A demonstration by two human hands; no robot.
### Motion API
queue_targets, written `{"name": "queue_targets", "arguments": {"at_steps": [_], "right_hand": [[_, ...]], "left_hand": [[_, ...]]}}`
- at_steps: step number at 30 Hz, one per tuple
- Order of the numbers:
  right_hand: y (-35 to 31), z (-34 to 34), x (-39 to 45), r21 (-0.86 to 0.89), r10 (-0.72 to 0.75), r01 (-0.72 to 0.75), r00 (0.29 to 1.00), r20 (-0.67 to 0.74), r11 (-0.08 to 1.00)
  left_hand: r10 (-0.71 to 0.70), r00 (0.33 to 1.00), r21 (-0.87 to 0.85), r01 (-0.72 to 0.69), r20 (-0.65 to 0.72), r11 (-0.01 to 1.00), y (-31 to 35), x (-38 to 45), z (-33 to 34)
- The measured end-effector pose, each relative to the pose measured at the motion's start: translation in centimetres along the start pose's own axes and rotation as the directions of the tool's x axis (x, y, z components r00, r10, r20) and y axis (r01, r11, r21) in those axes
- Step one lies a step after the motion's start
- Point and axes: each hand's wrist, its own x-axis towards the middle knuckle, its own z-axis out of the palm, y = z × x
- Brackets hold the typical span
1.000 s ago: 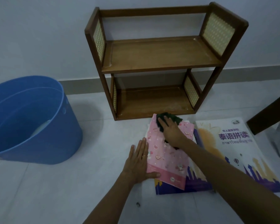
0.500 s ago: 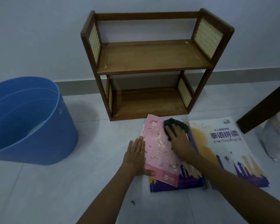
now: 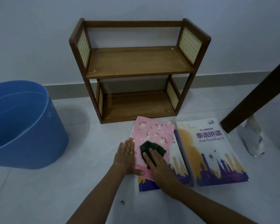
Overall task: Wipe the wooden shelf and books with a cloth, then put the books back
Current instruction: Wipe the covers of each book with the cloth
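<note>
Wiping pink book [image 3: 152, 136]: right hand [image 3: 158, 162] flat on cloth [image 3: 149, 147], now drawn nearer; left hand [image 3: 125, 156] flat, steadying edge; shelf [image 3: 136, 65] empty.

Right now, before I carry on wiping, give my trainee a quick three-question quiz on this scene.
1. True or false: the wooden shelf has books on its upper board.
2. What lies under the right hand? A) dark cloth B) sponge brush C) nothing
3. Fill in: the pink book lies on top of another ____.

Key: 1. False, both boards are bare. 2. A, the dark cloth is pressed onto the pink book while the left hand steadies its edge. 3. book.
</note>
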Motion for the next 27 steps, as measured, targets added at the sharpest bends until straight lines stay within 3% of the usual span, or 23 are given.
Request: {"name": "queue_targets", "arguments": {"at_steps": [4, 9, 11, 14, 20, 23, 25, 26, 27], "right_hand": [[3.5, -2.3, 1.6, -0.025, 0.241, -0.242, 0.970, -0.026, 0.970], [5.0, -2.2, 1.8, -0.144, 0.305, -0.309, 0.951, -0.050, 0.940], [4.8, -1.5, 1.8, -0.134, 0.310, -0.313, 0.950, -0.042, 0.940], [4.5, -1.0, 1.8, -0.138, 0.321, -0.324, 0.946, -0.044, 0.936], [3.6, -1.2, 2.7, -0.134, 0.311, -0.318, 0.948, -0.070, 0.938], [1.8, -3.4, 4.5, -0.101, 0.397, -0.403, 0.914, -0.081, 0.909], [0.3, -5.8, 6.1, 0.156, 0.426, -0.412, 0.902, -0.070, 0.898], [-0.6, -7.7, 6.9, 0.399, 0.456, -0.405, 0.889, -0.035, 0.822], [-1.5, -9.7, 7.7, 0.634, 0.495, -0.389, 0.869, 0.012, 0.668]], "left_hand": [[-0.020, 1.000, -0.067, 0.020, -0.002, 0.998, 0.1, 0.0, 0.1], [-0.044, 0.999, -0.396, 0.050, 0.024, 0.917, 0.4, 0.1, -0.1], [-0.144, 0.987, -0.563, 0.082, -0.068, 0.822, 0.9, 0.0, -0.6], [-0.401, 0.898, -0.748, 0.139, -0.181, 0.649, 1.0, 0.1, -1.1], [-0.584, 0.812, -0.937, 0.211, 0.010, 0.277, -1.4, 0.1, -3.5], [-0.550, 0.835, -0.977, 0.136, 0.022, 0.167, -2.0, -0.8, -6.9], [-0.479, 0.877, -0.990, 0.051, -0.017, 0.130, -1.7, -1.6, -9.3], [-0.445, 0.895, -0.991, 0.018, -0.042, 0.130, -1.3, -2.0, -10.3], [-0.410, 0.909, -0.990, -0.011, -0.069, 0.143, -0.8, -2.4, -11.3]]}}
